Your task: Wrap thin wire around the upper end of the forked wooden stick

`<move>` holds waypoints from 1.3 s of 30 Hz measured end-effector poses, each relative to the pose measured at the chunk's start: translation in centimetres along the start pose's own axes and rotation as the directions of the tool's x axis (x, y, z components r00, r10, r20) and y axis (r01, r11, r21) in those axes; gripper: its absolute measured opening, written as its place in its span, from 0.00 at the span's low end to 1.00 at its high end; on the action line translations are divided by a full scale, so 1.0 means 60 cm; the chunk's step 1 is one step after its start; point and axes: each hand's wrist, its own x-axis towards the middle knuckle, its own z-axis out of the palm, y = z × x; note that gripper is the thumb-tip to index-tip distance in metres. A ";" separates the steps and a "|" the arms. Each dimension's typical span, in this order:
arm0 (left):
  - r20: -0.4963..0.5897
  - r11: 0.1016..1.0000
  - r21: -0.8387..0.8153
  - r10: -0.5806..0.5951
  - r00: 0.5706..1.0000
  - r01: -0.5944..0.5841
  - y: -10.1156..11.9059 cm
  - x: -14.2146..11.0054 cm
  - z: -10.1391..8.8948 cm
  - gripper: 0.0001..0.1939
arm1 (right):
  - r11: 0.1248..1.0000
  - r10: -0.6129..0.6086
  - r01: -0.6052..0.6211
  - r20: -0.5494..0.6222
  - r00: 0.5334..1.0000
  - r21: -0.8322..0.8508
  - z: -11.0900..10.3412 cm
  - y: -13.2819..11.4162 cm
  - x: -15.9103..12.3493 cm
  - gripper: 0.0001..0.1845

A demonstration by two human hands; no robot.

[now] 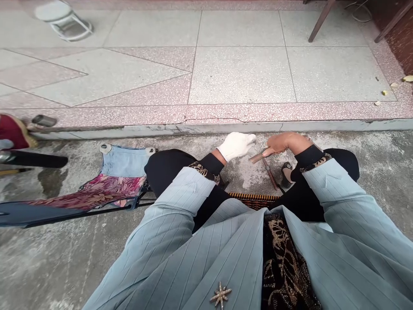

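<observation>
My left hand (237, 145), in a white knitted glove, is held over the ground between my knees. Its fingers are curled together, and whatever they may grip is too small or hidden to make out. Close by on the right, my bare right hand (284, 143) is closed around a short, flat, brownish strip (257, 158) that points toward the gloved hand. Its exact kind does not show. Below the right hand a thin reddish-brown stick-like tool (271, 174) slants down toward my lap. The two hands are slightly apart.
A low step edge (222, 127) runs across in front of me. To my left stand a folding chair (109, 189) with patterned cloth, a red shoe (13, 131) and a metal cup (44, 120). A white stool (64, 19) is farther back. My shoe (286, 174) shows at right.
</observation>
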 end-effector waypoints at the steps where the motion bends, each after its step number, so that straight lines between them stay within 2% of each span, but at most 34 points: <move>1: 0.024 0.999 -0.026 -0.021 1.000 0.021 0.000 0.003 -0.002 0.15 | 0.999 0.049 -0.049 -0.069 0.996 0.003 -0.002 0.005 0.002 0.31; 3: 0.058 0.986 -0.156 -0.057 0.997 0.065 0.002 0.008 -0.006 0.13 | 0.989 0.146 -0.143 -0.206 0.968 0.030 -0.006 0.017 0.007 0.29; 5: 0.099 0.918 -0.384 -0.062 0.993 0.096 0.006 0.011 -0.007 0.12 | 0.967 0.246 -0.253 -0.326 0.913 0.021 -0.008 0.026 0.013 0.27; 7: 0.154 0.772 -0.623 -0.035 0.987 0.125 0.014 0.010 -0.007 0.12 | 0.937 0.319 -0.349 -0.397 0.861 -0.005 -0.009 0.033 0.019 0.27; 8: 0.186 0.688 -0.712 -0.010 0.983 0.142 0.019 0.008 -0.007 0.12 | 0.931 0.330 -0.365 -0.408 0.851 -0.009 -0.010 0.036 0.022 0.28; 10: 0.238 0.526 -0.830 0.030 0.971 0.187 0.027 0.003 -0.009 0.11 | 0.948 0.298 -0.319 -0.407 0.864 0.015 -0.014 0.040 0.020 0.29; 12: 0.275 0.395 -0.889 0.060 0.960 0.230 0.029 -0.003 -0.014 0.11 | 0.976 0.216 -0.202 -0.407 0.887 0.078 -0.022 0.042 0.006 0.27; 15: 0.288 0.286 -0.925 0.102 0.952 0.249 0.021 -0.013 -0.027 0.11 | 0.981 0.049 0.032 -0.402 0.914 0.193 -0.040 0.040 -0.030 0.19; 18: 0.265 0.297 -0.928 0.108 0.958 0.223 0.005 -0.020 -0.042 0.13 | 0.935 -0.077 0.214 -0.428 0.901 0.282 -0.060 0.035 -0.059 0.14; 20: 0.228 0.329 -0.926 0.103 0.968 0.184 -0.005 -0.020 -0.051 0.14 | 0.918 -0.073 0.255 -0.502 0.862 0.303 -0.073 0.030 -0.065 0.13; 23: 0.165 0.446 -0.890 0.119 0.979 0.096 -0.021 -0.011 -0.058 0.14 | 0.915 -0.066 0.287 -0.598 0.799 0.283 -0.087 0.018 -0.059 0.12; 25: 0.171 0.575 -0.815 0.110 0.979 0.077 -0.033 0.002 -0.059 0.14 | 0.881 -0.135 0.371 -0.595 0.793 0.295 -0.090 0.009 -0.055 0.15; 27: 0.183 0.707 -0.701 0.062 0.981 0.086 -0.048 0.019 -0.060 0.14 | 0.791 -0.268 0.493 -0.519 0.812 0.362 -0.089 0.002 -0.056 0.18; 28: 0.177 0.752 -0.653 0.038 0.983 0.089 -0.055 0.028 -0.061 0.14 | 0.744 -0.353 0.532 -0.438 0.827 0.405 -0.088 0.001 -0.058 0.20; 30: 0.141 0.819 -0.570 0.028 0.990 0.058 -0.066 0.044 -0.068 0.10 | 0.736 -0.502 0.515 -0.156 0.850 0.440 -0.087 0.004 -0.062 0.22; 31: 0.124 0.840 -0.542 0.040 0.991 0.034 -0.069 0.051 -0.073 0.09 | 0.774 -0.518 0.475 -0.011 0.855 0.419 -0.088 0.008 -0.062 0.22; 32: 0.107 0.873 -0.488 0.065 0.992 -0.005 -0.070 0.056 -0.078 0.08 | 0.831 -0.484 0.421 0.100 0.869 0.364 -0.090 0.014 -0.061 0.21; 33: 0.108 0.897 -0.441 0.081 0.991 -0.026 -0.068 0.059 -0.083 0.07 | 0.894 -0.403 0.353 0.155 0.902 0.275 -0.092 0.019 -0.058 0.20; 34: 0.127 0.903 -0.429 0.084 0.988 -0.022 -0.065 0.061 -0.088 0.07 | 0.950 -0.290 0.265 0.154 0.945 0.165 -0.093 0.023 -0.053 0.19; 35: 0.161 0.890 -0.457 0.079 0.984 0.004 -0.060 0.061 -0.091 0.08 | 0.987 -0.160 0.156 0.107 0.981 0.047 -0.095 0.026 -0.047 0.19; 36: 0.213 0.853 -0.518 0.063 0.975 0.058 -0.054 0.060 -0.094 0.08 | 0.997 -0.033 0.035 0.030 0.999 -0.065 -0.096 0.026 -0.039 0.19; 37: 0.271 0.792 -0.598 0.051 0.961 0.127 -0.047 0.058 -0.095 0.08 | 0.984 0.076 -0.084 -0.060 0.995 -0.155 -0.097 0.024 -0.032 0.19; 39: 0.362 0.611 -0.749 0.055 0.930 0.256 -0.033 0.052 -0.093 0.09 | 0.929 0.232 -0.289 -0.246 0.941 -0.230 -0.099 0.015 -0.019 0.17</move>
